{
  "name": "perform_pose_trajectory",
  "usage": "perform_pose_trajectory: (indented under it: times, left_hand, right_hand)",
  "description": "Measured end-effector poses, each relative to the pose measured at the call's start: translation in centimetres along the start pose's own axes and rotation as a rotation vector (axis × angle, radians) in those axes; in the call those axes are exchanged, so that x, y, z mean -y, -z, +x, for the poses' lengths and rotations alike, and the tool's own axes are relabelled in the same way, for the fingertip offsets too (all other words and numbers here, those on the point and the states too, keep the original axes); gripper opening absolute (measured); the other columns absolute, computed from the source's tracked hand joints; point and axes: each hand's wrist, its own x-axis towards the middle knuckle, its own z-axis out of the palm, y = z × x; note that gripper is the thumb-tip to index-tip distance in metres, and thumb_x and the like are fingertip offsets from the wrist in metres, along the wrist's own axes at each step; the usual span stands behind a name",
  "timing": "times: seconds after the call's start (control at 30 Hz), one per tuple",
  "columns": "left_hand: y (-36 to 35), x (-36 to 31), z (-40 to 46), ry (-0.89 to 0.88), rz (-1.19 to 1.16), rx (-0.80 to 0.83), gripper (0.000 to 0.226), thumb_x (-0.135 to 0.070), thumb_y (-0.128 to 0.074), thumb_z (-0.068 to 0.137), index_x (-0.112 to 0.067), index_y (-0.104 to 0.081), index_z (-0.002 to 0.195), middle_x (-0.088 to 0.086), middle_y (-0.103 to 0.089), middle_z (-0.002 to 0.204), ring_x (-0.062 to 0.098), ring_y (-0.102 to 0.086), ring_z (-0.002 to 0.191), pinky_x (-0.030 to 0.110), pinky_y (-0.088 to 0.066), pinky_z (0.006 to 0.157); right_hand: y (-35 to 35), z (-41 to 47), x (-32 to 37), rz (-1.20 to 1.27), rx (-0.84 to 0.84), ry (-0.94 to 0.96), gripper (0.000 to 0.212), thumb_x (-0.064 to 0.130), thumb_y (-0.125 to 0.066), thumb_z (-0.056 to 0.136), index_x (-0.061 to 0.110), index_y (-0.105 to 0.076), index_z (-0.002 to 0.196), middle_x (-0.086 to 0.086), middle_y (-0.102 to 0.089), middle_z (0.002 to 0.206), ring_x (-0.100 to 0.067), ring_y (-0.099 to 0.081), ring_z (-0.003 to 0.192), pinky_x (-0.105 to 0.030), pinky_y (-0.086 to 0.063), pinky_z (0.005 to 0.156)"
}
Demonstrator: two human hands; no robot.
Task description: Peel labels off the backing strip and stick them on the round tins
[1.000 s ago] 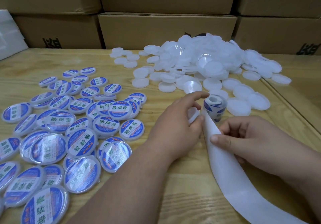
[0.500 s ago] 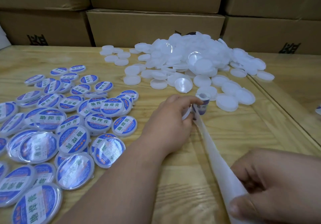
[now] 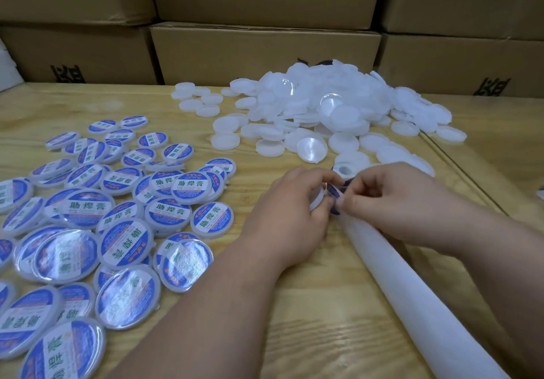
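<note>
Cardboard boxes [image 3: 265, 55] behind heaped unlabelled tins [image 3: 338, 110].

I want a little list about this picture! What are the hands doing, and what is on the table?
left hand: grips a plain white round tin
right hand: pinches a blue label at the tin
label roll: stands just behind the hands
white backing strip: trails from the hands toward the near right
blue-labelled round tins: spread on the left
plain white tins: heaped at the back
wooden table: under everything
brown cardboard boxes: stacked behind
</note>
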Motion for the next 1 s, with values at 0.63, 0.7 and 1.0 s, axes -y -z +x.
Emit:
perform_pose_trajectory:
  times: [0.63, 0.7, 1.0]
  left_hand:
    - [1.1, -1.2, -0.2, 0.083, -0.338, 0.051, 0.013, -0.033, -0.071, 0.078, -0.028, -0.068, 0.090, -0.009, -0.075, 0.088, 0.015, -0.070, 0.090, 0.038, -0.058, 0.087]
    - [1.1, -1.1, -0.2, 0.081, -0.337, 0.059, 0.012, -0.026, -0.072, 0.083, -0.028, -0.067, 0.093, -0.010, -0.075, 0.087, 0.013, -0.070, 0.090, 0.033, -0.057, 0.086]
    - [1.0, -1.0, -0.1, 0.112, -0.288, 0.026, 0.018, -0.021, -0.073, 0.089, -0.036, -0.066, 0.094, -0.008, -0.072, 0.091, 0.013, -0.067, 0.085, 0.023, -0.054, 0.074]
  right_hand:
    - [-3.3, 0.4, -3.8, 0.379, -0.005, 0.236, 0.024, 0.045, -0.068, 0.075, 0.023, -0.073, 0.083, -0.016, -0.067, 0.082, -0.013, -0.057, 0.071, -0.035, -0.047, 0.069]
    - [-3.3, 0.4, -3.8, 0.378, 0.005, 0.232, 0.024, 0.044, -0.068, 0.076, 0.022, -0.072, 0.082, -0.017, -0.067, 0.082, -0.014, -0.057, 0.070, -0.036, -0.046, 0.068]
    - [-3.1, 0.6, -3.8, 0.431, 0.019, 0.212, 0.008, 0.020, -0.072, 0.091, 0.022, -0.075, 0.083, -0.025, -0.067, 0.090, -0.018, -0.057, 0.075, -0.037, -0.046, 0.073]
